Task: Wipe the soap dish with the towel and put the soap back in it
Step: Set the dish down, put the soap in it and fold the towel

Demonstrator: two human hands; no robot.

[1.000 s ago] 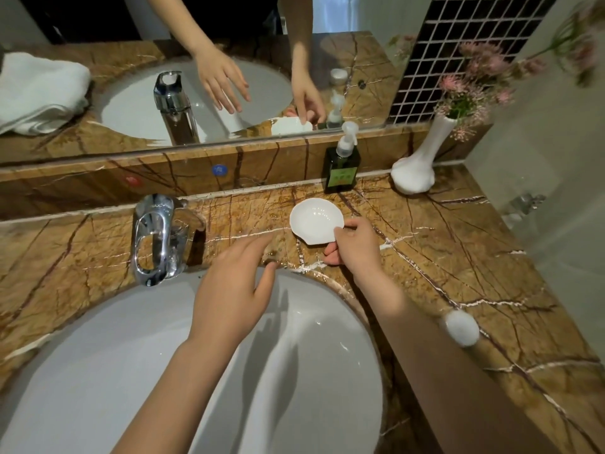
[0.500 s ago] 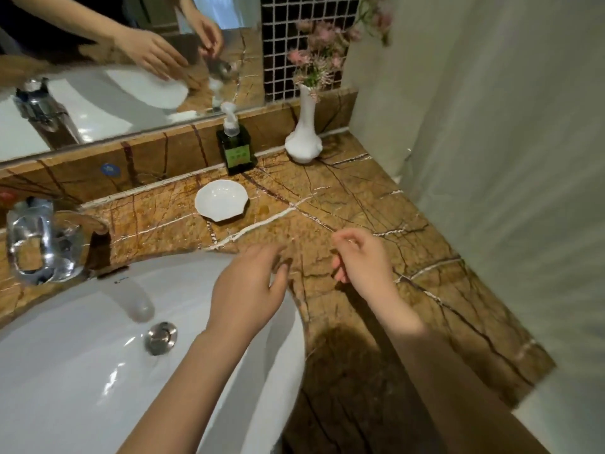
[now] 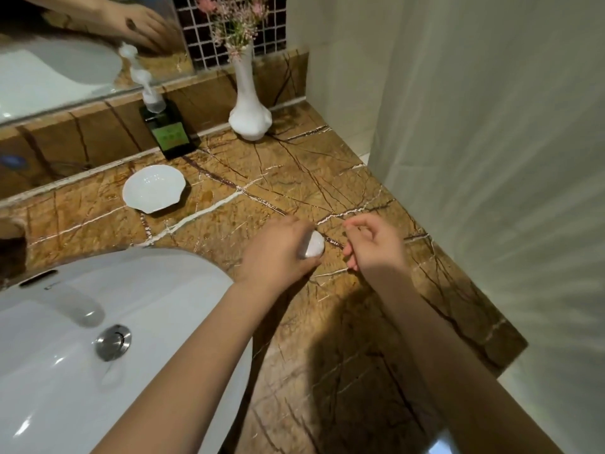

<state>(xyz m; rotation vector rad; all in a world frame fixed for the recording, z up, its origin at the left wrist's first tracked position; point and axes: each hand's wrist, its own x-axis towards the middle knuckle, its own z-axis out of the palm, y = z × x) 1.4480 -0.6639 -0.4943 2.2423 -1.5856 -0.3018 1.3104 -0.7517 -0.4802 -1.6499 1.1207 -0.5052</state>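
We have our left hand [image 3: 278, 253] curled over the white soap [image 3: 313, 245] on the marble tabletop [image 3: 376, 322], fingers closed around it with only its rounded right end showing past the knuckles. Whether the bar is lifted or resting on the stone we cannot tell. Our right hand [image 3: 373, 245] hangs just beside it, fingers loosely curled and pinched toward one another, holding nothing that we can see.

The shell-shaped soap dish [image 3: 154, 189] sits empty and upright, well apart from the soap, up and to the left near the green pump bottle [image 3: 168, 131]. A white vase [image 3: 250, 109] of pink flowers stands further right along the back ledge, and the white sink [image 3: 98, 371] lies below the dish. No towel is in view, so we judge the wiping done and the return of the soap to be the step in hand.

To do it well, we should grip the bar firmly from both sides, since it may be slick, and carry it low across the tabletop toward the dish. We should lower it into the hollow's middle instead of dropping it, so the light dish does not tip or skid toward the sink. The free right hand could steady the dish's rim.
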